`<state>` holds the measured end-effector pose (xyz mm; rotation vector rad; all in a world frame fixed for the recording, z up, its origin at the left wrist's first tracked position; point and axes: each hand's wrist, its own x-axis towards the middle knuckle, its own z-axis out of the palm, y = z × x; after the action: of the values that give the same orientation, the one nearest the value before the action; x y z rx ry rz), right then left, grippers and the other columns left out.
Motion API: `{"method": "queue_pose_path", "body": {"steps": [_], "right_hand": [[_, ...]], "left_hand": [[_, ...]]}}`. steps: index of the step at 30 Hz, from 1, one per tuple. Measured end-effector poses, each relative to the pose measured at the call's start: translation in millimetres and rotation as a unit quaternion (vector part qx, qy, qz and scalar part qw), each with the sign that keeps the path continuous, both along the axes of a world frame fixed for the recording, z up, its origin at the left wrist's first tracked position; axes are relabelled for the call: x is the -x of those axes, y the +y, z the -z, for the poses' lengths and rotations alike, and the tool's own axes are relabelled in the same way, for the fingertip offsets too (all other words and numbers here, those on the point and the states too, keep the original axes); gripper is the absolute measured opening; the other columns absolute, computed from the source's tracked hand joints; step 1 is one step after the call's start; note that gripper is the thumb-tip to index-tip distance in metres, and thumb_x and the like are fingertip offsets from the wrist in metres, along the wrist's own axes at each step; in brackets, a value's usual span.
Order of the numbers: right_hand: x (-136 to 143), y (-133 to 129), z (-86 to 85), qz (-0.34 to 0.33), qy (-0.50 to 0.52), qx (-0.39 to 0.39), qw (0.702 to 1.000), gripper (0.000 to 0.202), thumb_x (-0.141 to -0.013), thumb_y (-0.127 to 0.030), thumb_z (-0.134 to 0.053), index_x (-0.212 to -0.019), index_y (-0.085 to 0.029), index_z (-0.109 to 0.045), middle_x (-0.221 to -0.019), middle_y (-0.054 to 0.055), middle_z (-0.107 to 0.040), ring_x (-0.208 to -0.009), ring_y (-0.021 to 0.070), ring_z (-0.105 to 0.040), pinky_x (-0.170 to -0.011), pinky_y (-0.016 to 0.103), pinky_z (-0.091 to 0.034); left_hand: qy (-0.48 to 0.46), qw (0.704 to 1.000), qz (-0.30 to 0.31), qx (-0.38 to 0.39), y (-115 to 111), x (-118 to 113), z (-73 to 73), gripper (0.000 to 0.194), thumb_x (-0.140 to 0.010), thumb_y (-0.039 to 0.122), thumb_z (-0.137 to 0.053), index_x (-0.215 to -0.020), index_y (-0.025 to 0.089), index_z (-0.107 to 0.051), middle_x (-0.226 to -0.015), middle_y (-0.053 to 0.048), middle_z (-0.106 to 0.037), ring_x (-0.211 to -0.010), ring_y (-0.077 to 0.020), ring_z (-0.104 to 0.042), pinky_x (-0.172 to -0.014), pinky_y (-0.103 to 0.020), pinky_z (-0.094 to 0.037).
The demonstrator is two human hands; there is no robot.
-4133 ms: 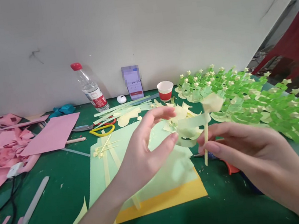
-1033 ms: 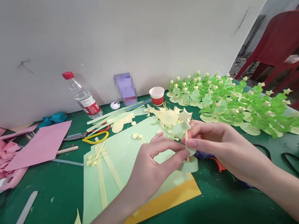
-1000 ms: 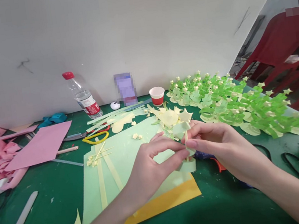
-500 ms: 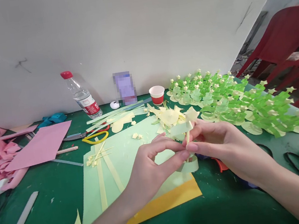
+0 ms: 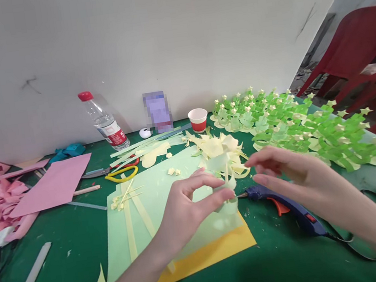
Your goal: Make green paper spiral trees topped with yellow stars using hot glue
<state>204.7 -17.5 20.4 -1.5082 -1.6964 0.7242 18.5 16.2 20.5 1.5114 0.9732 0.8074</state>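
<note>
My left hand [image 5: 192, 208] pinches a small paper flower [image 5: 230, 206] between thumb and fingers. This flower has a thin upright stem, a pale green strip at its base and a blurred pale top. To its right, my right hand [image 5: 292, 175] is apart from it, fingers loosely spread with nothing between them. Below the right hand lies a dark blue glue gun [image 5: 294, 212] with an orange trigger, its nozzle pointing left toward the flower. Under the left hand are pale green paper sheets [image 5: 161, 196] over a yellow-orange sheet [image 5: 221, 253].
Rows of green paper plants with star tops [image 5: 305, 129] fill the right rear. Paper scraps [image 5: 213, 149], a paper cup [image 5: 198, 121], a water bottle [image 5: 109, 126] and yellow-handled scissors [image 5: 122, 174] lie behind. Pink paper [image 5: 54, 183] is at left; a red chair [image 5: 360, 46] stands beyond.
My right hand has let go of the paper flower and moved right, its fingers opening. The flower in my left hand has shifted slightly left, and the glue gun is more exposed.
</note>
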Motion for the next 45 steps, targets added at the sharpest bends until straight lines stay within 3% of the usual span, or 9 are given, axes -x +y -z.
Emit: {"method": "queue_pose_path", "body": {"steps": [6, 11, 15, 21, 25, 28, 31, 35, 45], "right_hand": [[-58.4, -30.3, 69.9, 0.144, -0.281, 0.06, 0.947, 0.035, -0.069, -0.045, -0.04, -0.085, -0.016, -0.051, -0.092, 0.015, -0.058, -0.083, 0.0294, -0.056, -0.065, 0.04, -0.046], [-76.7, -44.6, 99.7, 0.085, -0.285, 0.132, 0.946, 0.033, -0.076, -0.044, -0.032, -0.088, -0.019, -0.051, -0.095, 0.012, -0.058, -0.073, 0.0211, -0.06, -0.061, 0.033, -0.049], [-68.2, -41.2, 100.7, 0.064, -0.314, 0.084, 0.944, 0.029, -0.072, -0.041, -0.038, -0.085, -0.018, -0.049, -0.09, 0.013, -0.057, -0.073, 0.0221, -0.06, -0.06, 0.033, -0.049], [-59.3, -40.0, 93.4, 0.13, -0.301, 0.036, 0.944, 0.028, -0.073, -0.043, -0.032, -0.083, -0.019, -0.043, -0.087, 0.014, -0.054, -0.077, 0.0257, -0.058, -0.063, 0.037, -0.048], [-57.6, -40.1, 71.3, 0.22, -0.198, 0.116, 0.948, 0.041, -0.066, -0.054, -0.04, -0.09, -0.021, -0.042, -0.08, 0.011, -0.06, -0.068, 0.026, -0.059, -0.053, 0.035, -0.047], [-46.6, -32.7, 54.1, 0.212, -0.073, 0.193, 0.955, 0.05, -0.057, -0.057, -0.052, -0.092, -0.023, -0.045, -0.065, 0.004, -0.061, -0.056, 0.0212, -0.057, -0.046, 0.029, -0.046], [-24.7, -24.1, 45.8, 0.234, -0.041, 0.195, 0.952, 0.044, -0.051, -0.054, -0.06, -0.082, -0.024, -0.05, -0.058, -0.001, -0.057, -0.049, 0.0162, -0.051, -0.042, 0.024, -0.042], [-2.8, -19.5, 49.8, 0.254, -0.063, 0.142, 0.955, 0.038, -0.049, -0.055, -0.061, -0.067, -0.023, -0.049, -0.047, -0.005, -0.046, -0.043, 0.0125, -0.042, -0.04, 0.022, -0.036], [2.7, -20.8, 62.4, 0.274, -0.13, 0.119, 0.946, 0.031, -0.051, -0.045, -0.063, -0.063, -0.022, -0.045, -0.044, -0.007, -0.04, -0.04, 0.0099, -0.036, -0.036, 0.021, -0.032]], "left_hand": [[-0.055, 0.994, -0.029, 0.091, -1.3, 10.0, 29.8, 0.014, -0.067, 0.032, -0.065, -0.06, 0.021, -0.064, -0.06, 0.0, -0.061, -0.075, -0.0159, -0.054, -0.068, -0.025, -0.039], [-0.083, 0.975, -0.051, 0.2, -8.9, 1.6, 68.5, 0.017, -0.067, 0.034, -0.065, -0.061, 0.018, -0.066, -0.063, 0.0, -0.062, -0.065, -0.0117, -0.053, -0.064, -0.022, -0.04], [-0.093, 0.971, -0.051, 0.216, -8.6, -2.7, 83.4, 0.016, -0.066, 0.032, -0.066, -0.061, 0.017, -0.066, -0.063, 0.0, -0.063, -0.064, -0.012, -0.054, -0.067, -0.024, -0.041], [-0.111, 0.967, -0.038, 0.225, -6.8, -0.6, 86.1, 0.017, -0.062, 0.031, -0.069, -0.055, 0.016, -0.065, -0.059, -0.001, -0.063, -0.062, -0.0133, -0.055, -0.068, -0.026, -0.043], [-0.13, 0.962, -0.036, 0.236, -8.2, -0.3, 89.1, 0.014, -0.062, 0.029, -0.069, -0.057, 0.016, -0.066, -0.059, -0.001, -0.064, -0.062, -0.0129, -0.056, -0.066, -0.026, -0.044], [-0.135, 0.961, -0.034, 0.238, -8.1, 0.1, 91.2, 0.011, -0.063, 0.027, -0.068, -0.059, 0.017, -0.066, -0.06, 0.001, -0.065, -0.064, -0.0123, -0.057, -0.064, -0.023, -0.044], [-0.119, 0.965, -0.029, 0.233, -7.2, 1.0, 92.7, 0.011, -0.063, 0.028, -0.068, -0.058, 0.018, -0.067, -0.065, 0.0, -0.066, -0.065, -0.0117, -0.057, -0.06, -0.02, -0.043], [-0.13, 0.959, -0.018, 0.25, -7.5, 2.6, 94.2, 0.009, -0.063, 0.028, -0.069, -0.066, 0.019, -0.07, -0.071, 0.0, -0.068, -0.07, -0.0129, -0.06, -0.06, -0.019, -0.046], [-0.179, 0.956, 0.008, 0.232, -9.1, 4.5, 95.3, 0.008, -0.07, 0.019, -0.063, -0.069, 0.022, -0.071, -0.069, 0.002, -0.07, -0.065, -0.012, -0.064, -0.057, -0.017, -0.051]]}}
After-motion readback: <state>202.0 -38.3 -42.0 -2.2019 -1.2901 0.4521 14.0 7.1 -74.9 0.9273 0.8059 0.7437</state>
